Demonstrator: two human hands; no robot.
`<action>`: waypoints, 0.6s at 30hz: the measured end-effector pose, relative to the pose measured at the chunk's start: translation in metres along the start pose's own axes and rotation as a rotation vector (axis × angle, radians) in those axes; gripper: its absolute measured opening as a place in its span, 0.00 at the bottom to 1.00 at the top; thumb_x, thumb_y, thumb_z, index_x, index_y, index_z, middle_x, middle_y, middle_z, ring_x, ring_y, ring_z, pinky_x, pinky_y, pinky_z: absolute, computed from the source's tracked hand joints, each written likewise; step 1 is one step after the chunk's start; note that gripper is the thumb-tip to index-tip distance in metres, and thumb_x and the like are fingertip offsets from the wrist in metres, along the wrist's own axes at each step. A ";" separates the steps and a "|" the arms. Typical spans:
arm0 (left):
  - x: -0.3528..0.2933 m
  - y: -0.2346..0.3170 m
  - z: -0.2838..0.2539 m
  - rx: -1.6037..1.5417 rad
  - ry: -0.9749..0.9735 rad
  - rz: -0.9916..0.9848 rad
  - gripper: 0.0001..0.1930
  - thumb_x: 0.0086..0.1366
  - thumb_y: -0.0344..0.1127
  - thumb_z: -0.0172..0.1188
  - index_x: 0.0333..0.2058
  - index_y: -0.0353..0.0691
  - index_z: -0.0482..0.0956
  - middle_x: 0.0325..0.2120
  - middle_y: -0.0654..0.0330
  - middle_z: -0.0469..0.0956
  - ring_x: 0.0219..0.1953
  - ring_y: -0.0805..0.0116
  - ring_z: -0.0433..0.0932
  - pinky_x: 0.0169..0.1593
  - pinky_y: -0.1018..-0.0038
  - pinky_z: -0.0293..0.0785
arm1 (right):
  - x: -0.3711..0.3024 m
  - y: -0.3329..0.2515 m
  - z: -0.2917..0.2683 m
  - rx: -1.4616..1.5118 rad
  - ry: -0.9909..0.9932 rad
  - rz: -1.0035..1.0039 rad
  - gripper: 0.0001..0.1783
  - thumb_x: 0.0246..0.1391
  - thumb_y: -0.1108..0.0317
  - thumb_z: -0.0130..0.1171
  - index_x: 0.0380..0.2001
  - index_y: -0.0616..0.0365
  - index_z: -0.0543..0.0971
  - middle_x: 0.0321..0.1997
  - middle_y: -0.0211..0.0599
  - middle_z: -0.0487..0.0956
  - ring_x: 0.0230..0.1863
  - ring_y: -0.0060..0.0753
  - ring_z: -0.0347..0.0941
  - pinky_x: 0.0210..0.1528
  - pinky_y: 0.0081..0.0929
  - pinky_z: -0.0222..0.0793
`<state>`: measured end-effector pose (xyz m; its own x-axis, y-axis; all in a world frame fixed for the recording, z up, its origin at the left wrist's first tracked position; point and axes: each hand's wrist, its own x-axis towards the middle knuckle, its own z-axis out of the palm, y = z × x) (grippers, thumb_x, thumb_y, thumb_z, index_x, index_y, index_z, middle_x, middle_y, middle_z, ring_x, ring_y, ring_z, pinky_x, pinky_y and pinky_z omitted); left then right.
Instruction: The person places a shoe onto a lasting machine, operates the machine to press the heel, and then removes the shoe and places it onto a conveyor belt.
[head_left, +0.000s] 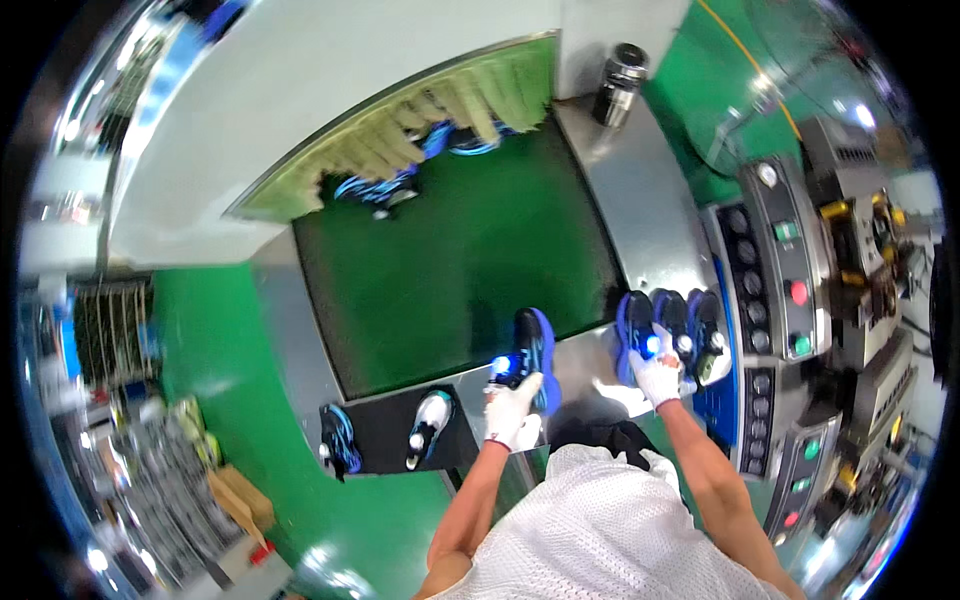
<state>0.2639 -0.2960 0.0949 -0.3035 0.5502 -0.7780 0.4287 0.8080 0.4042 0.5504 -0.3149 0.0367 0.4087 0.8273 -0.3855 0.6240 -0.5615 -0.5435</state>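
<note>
- The left hand [512,405], gloved in white, was closed around the heel of a black-and-blue shoe [528,358], which lay at the near edge of the green belt [450,270].
- The right hand [657,375], also gloved, was clasped on the first shoe of a row [672,335] of like shoes; the row stood on the steel counter [640,200] just right of the belt.
- Judged step: loading, with one shoe being set on the belt and another taken from the row.
- Two more shoes [385,430] lay on a dark mat left of the hands, apart from each other.
- At the belt's far end, more shoes [420,165] sat under a fringe curtain [430,125] at the mouth of a white housing.
- A dark can [620,82] stood on the counter's far corner; a button panel [785,270] ran along the right.
- Judgement on the next move: it would call for letting go with the left hand so the shoe lay flat and clear of the belt's edge, and for lifting the right-hand shoe without disturbing its neighbours.
</note>
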 end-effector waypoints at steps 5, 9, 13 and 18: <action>0.035 0.021 0.000 0.170 -0.039 0.152 0.54 0.49 0.69 0.72 0.55 0.19 0.68 0.51 0.36 0.79 0.55 0.47 0.80 0.59 0.61 0.73 | -0.017 -0.017 -0.045 0.323 0.024 0.230 0.33 0.50 0.55 0.71 0.56 0.59 0.74 0.32 0.39 0.79 0.28 0.32 0.76 0.30 0.31 0.73; -0.013 0.091 0.047 0.302 -0.234 0.418 0.48 0.55 0.56 0.75 0.61 0.22 0.67 0.54 0.45 0.78 0.55 0.54 0.77 0.62 0.62 0.70 | -0.079 -0.029 -0.107 0.703 0.046 0.372 0.36 0.51 0.56 0.72 0.61 0.58 0.73 0.36 0.39 0.79 0.27 0.26 0.75 0.25 0.29 0.73; -0.102 0.107 0.135 0.655 -0.327 0.577 0.43 0.52 0.59 0.77 0.50 0.21 0.76 0.46 0.43 0.81 0.47 0.52 0.82 0.53 0.63 0.77 | -0.157 0.052 -0.105 0.708 0.441 0.280 0.41 0.49 0.53 0.72 0.64 0.58 0.71 0.56 0.48 0.77 0.53 0.39 0.76 0.56 0.36 0.74; -0.211 0.088 0.193 0.843 -0.802 0.943 0.42 0.53 0.57 0.76 0.47 0.17 0.75 0.44 0.41 0.82 0.44 0.53 0.82 0.50 0.61 0.78 | -0.301 0.084 -0.143 0.884 0.794 0.559 0.42 0.51 0.51 0.72 0.65 0.56 0.70 0.57 0.44 0.76 0.52 0.36 0.76 0.59 0.33 0.70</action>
<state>0.5299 -0.3819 0.2014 0.7718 0.3019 -0.5596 0.6327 -0.2777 0.7229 0.5752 -0.6085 0.2141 0.9353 0.0954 -0.3407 -0.2771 -0.4011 -0.8731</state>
